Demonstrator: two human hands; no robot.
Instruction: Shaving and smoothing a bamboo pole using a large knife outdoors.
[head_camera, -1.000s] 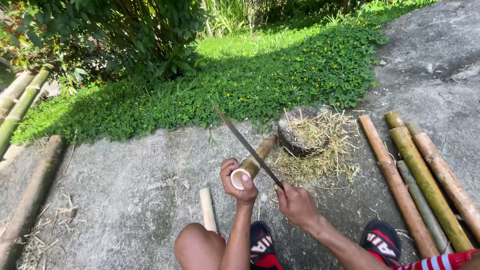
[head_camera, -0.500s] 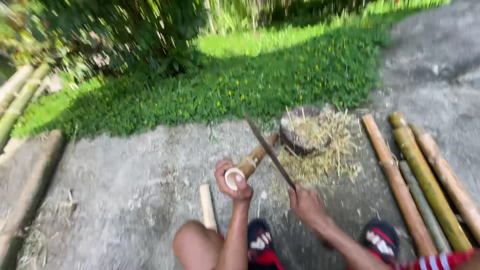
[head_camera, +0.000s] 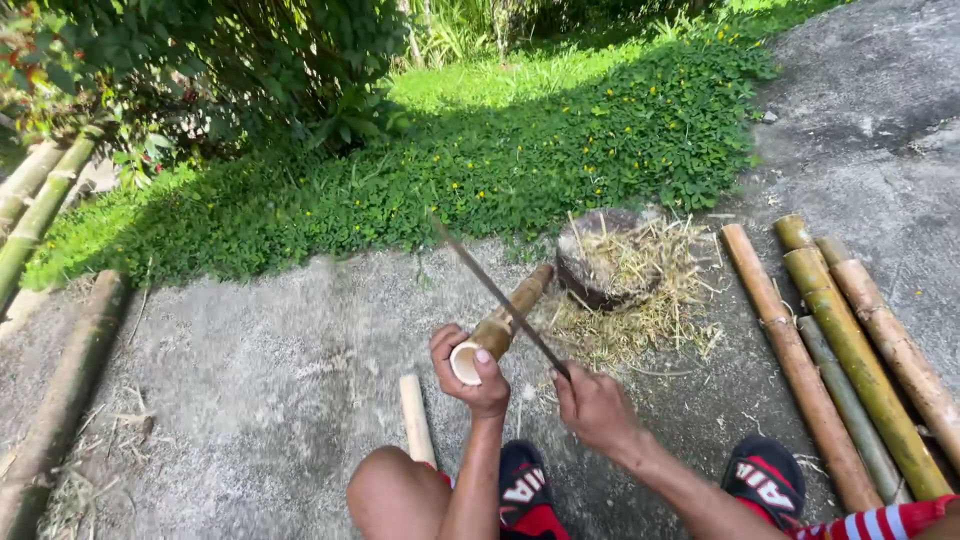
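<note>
My left hand (head_camera: 472, 374) grips the near open end of a short bamboo piece (head_camera: 510, 315), which slants up and away toward a wooden chopping block (head_camera: 598, 262). My right hand (head_camera: 592, 404) holds the handle of a long thin blade (head_camera: 495, 292), whose edge crosses over the bamboo piece and points up to the left. Both hands are close together above my knees. The blade looks blurred along its length.
Dry shavings (head_camera: 650, 310) lie around the block. Several long bamboo poles (head_camera: 845, 360) lie on the concrete at the right. A short pale stick (head_camera: 415, 418) lies by my left knee. More poles (head_camera: 35, 215) rest at the left, with green ground cover (head_camera: 470, 170) beyond.
The blade has tilted from raised left toward the bamboo piece and now lies across it. My hands stayed together, and the view shifted slightly.
</note>
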